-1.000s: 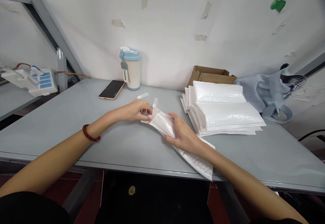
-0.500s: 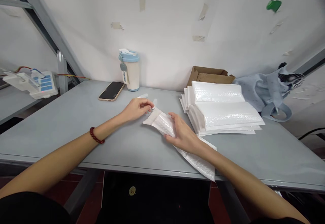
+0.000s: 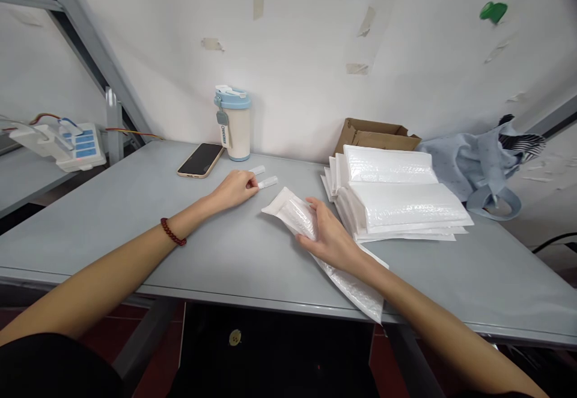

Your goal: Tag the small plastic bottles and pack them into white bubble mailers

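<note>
My right hand [image 3: 328, 235] grips a white bubble mailer [image 3: 349, 287] that slants across the grey table. Its far end [image 3: 282, 202] points toward my left hand, while its near corner hangs just over the table's front edge. With fingers pinched together, my left hand [image 3: 237, 189] holds one end of a small translucent white strip [image 3: 269, 182] just above or on the tabletop; I cannot tell which. Behind those fingers lies a second similar strip [image 3: 258, 170], partly hidden. A gap separates the left hand from the mailer.
A stack of white bubble mailers [image 3: 396, 190] lies at the right, before an open cardboard box [image 3: 376, 134]. A light blue fabric bag [image 3: 469, 157] sits beside it. A phone [image 3: 201, 160] and a cream tumbler [image 3: 237, 127] stand at the back left. Farther left is a power strip [image 3: 83, 148].
My left hand has moved left, away from the mailer's end, with the small strip in its fingers. The right hand keeps its hold on the mailer.
</note>
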The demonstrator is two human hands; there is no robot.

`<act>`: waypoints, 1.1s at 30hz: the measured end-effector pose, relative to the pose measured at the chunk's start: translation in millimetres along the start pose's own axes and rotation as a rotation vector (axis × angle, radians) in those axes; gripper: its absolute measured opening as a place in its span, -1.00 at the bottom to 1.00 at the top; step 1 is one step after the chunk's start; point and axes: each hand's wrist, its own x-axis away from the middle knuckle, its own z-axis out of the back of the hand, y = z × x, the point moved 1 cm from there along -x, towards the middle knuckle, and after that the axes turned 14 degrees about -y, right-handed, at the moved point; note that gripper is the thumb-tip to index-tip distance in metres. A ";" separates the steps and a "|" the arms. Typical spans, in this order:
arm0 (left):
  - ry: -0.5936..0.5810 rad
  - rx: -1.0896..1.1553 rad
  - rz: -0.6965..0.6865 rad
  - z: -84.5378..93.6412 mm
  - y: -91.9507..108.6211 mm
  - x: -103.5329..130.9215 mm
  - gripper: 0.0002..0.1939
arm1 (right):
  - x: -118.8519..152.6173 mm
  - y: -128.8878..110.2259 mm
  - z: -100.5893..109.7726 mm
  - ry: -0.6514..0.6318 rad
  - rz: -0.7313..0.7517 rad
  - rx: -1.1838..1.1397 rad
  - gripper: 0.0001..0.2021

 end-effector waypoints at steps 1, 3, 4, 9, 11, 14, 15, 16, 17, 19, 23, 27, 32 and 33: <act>0.004 0.037 0.014 1.8 -2.2 0.1 -0.89 | 0.0 0.3 0.2 0.001 -0.003 -0.001 -0.32; 0.007 0.126 0.043 6.0 -6.1 0.2 -0.91 | 0.0 0.2 0.7 -0.002 -0.013 -0.002 -0.33; 0.003 0.182 0.056 8.7 -7.4 0.5 -0.90 | -0.1 0.0 1.0 -0.004 -0.020 -0.001 -0.33; -0.066 0.448 0.060 32.3 -3.4 9.8 -0.76 | -0.1 -0.3 1.6 -0.006 -0.028 0.003 -0.32; -0.132 0.436 0.006 40.7 2.5 15.9 -0.75 | 0.0 0.2 1.3 -0.003 -0.020 0.009 -0.32; -0.283 0.320 -0.084 42.4 9.5 21.7 -0.79 | 0.2 0.3 0.8 -0.007 -0.011 0.027 -0.32; -0.317 0.289 -0.104 40.6 10.4 22.2 -0.80 | 0.3 0.0 0.7 -0.011 -0.008 0.033 -0.32; -0.331 0.271 -0.118 38.7 10.6 22.1 -0.81 | 0.5 -0.7 0.7 -0.014 -0.003 0.040 -0.32; -0.324 0.264 -0.130 37.0 10.2 21.5 -0.81 | 0.8 -1.5 0.8 -0.019 0.003 0.048 -0.32; -0.289 0.251 -0.148 35.8 8.6 20.4 -0.81 | 1.4 -3.6 1.1 -0.028 0.018 0.059 -0.32; -0.275 0.218 -0.191 37.4 11.3 22.5 -0.82 | 2.4 -7.8 0.8 -0.048 0.040 0.065 -0.32; -0.328 0.293 -0.299 21.0 32.7 28.2 -0.84 | 2.6 -10.7 -1.8 -0.069 0.047 0.071 -0.32; -0.317 0.523 -0.295 -15.6 56.5 30.8 -0.79 | 3.6 -12.6 -3.7 -0.085 0.043 0.056 -0.28; -0.322 0.570 -0.268 -19.7 57.6 30.7 -0.80 | 3.8 -12.8 -3.6 -0.084 0.036 0.048 -0.28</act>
